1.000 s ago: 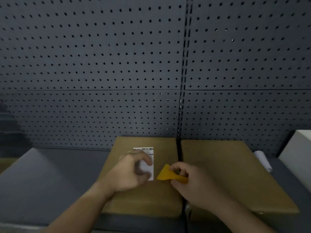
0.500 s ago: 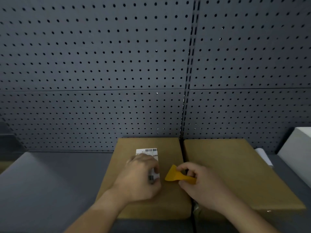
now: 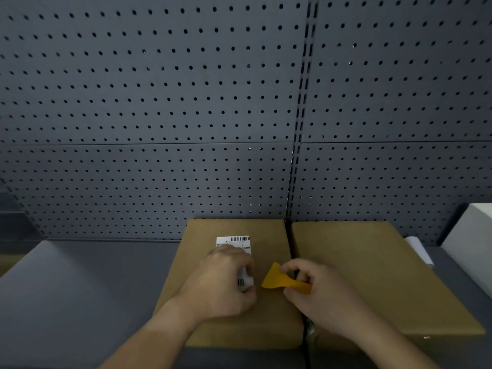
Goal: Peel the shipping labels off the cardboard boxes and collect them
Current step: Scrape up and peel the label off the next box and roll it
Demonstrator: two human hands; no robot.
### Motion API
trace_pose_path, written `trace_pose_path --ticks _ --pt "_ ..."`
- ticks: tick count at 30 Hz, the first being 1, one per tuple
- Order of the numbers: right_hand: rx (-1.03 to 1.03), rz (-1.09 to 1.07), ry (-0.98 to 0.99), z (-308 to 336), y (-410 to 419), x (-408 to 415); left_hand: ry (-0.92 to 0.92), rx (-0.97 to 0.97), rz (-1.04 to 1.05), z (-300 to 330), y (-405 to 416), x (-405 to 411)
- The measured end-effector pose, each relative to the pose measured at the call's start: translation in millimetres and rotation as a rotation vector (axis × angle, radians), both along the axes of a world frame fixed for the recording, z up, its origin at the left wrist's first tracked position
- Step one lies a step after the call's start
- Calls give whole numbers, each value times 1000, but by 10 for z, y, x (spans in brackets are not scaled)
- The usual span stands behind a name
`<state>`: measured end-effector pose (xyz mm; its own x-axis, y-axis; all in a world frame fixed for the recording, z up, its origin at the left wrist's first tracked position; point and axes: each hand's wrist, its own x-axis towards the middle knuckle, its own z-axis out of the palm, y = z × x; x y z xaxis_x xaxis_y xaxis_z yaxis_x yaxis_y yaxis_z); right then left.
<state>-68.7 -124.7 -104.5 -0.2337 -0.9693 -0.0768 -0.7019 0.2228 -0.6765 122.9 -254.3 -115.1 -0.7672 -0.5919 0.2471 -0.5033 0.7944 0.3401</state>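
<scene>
A head-worn camera looked down at a grey worktop (image 3: pixel 80 302) backed by a dark pegboard wall (image 3: pixel 159 102), with two cardboard boxes side by side; every place here is given relative to the left box (image 3: pixel 202 262). On top of that box, toward its far edge, lay a white shipping label (image 3: pixel 234 242) with a barcode, its far end flat on the cardboard. The left hand (image 3: pixel 221 286) rested on the box over the label's near end, its grip closed on that lifted end, where a curled strip with a barcode showed between finger and thumb. Just right of the hand, over the box's near right part, the right hand (image 3: pixel 319 294) pinched the handle of a yellow scraper (image 3: pixel 279 279), its grip clamped on the tool, the blade pointing left toward the label and close to it but apparently not touching. Right of the left box, almost touching it, sat the right box (image 3: pixel 372 275), whose top showed no label. Beyond that box lay a white roll (image 3: pixel 418 249) and a pale block (image 3: pixel 474 243). The label appeared partly freed. To finish it well, the pull would best stay low and slow, back along the box top, with the scraper blade kept flat under the stuck line so the paper lifts whole rather than tearing.
</scene>
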Motion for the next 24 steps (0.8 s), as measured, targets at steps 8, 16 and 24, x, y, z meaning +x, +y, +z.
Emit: trace_pose_path --ticks 8,16,24 --pt "1 2 -24 0 7 -8 22 62 -4 -36 -21 -14" --pt "-12 7 -42 7 25 -15 34 74 -10 -39 -21 -1" --pt "-26 22 -53 6 29 -19 -16 86 1 -39 -60 -30"
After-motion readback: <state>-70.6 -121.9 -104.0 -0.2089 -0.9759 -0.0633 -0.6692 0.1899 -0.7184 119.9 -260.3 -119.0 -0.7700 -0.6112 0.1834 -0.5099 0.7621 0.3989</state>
